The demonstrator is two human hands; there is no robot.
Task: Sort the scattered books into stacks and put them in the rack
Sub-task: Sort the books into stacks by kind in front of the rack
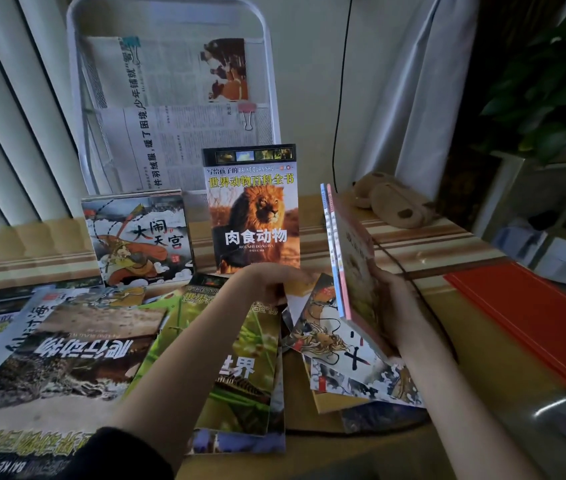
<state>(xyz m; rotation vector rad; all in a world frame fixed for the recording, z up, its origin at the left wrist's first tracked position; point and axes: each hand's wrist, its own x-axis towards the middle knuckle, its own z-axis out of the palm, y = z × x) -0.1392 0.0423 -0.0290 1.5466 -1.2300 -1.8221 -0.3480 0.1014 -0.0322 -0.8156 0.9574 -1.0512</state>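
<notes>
Your right hand grips a pair of thin books upright on edge, spines toward you, over the right part of the table. Your left hand has its fingers curled onto the edge of a yellow-cornered book in the scattered heap, just below the lion book that stands upright at the back. Beside it stands the monkey-king book, and behind both is the white wire rack, holding clipped newspapers. Flat before you lie the green insect book, the reptile book and the dragon book, overlapping. A red folder lies at your right, a plush toy behind it.
</notes>
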